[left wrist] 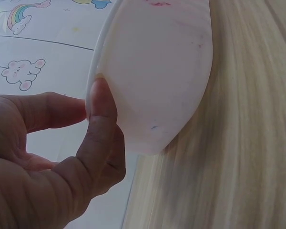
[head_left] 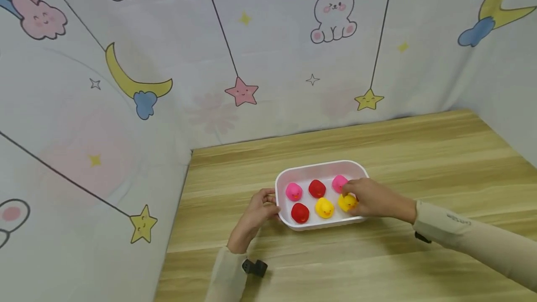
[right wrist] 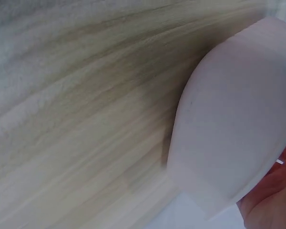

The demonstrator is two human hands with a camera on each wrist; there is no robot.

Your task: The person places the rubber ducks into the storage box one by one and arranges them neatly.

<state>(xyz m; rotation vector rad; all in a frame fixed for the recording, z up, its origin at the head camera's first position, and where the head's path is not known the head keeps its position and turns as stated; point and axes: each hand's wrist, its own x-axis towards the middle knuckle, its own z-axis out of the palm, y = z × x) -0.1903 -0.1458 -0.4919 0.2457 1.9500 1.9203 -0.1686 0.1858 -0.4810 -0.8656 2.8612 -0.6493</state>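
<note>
A white oval-cornered tray (head_left: 312, 172) holds several small rubber ducks in two rows. At its left end my left hand (head_left: 255, 216) pinches the rim between thumb and fingers, plain in the left wrist view on the tray's outer wall (left wrist: 157, 71). My right hand (head_left: 375, 199) reaches over the right end, fingers and thumb round a yellow duck (head_left: 346, 202) in the front row. Left of that sit another yellow duck (head_left: 324, 208) and a red duck (head_left: 299, 213). Behind them are a pink duck (head_left: 294, 192), a red duck (head_left: 317, 188) and a partly covered pink duck (head_left: 339, 183).
The tray stands on a wood-grain table (head_left: 423, 153). White cloth (head_left: 285, 59) printed with stars, moons and rabbits hangs behind and beside the table. A small black device (head_left: 254, 268) is worn at the left wrist.
</note>
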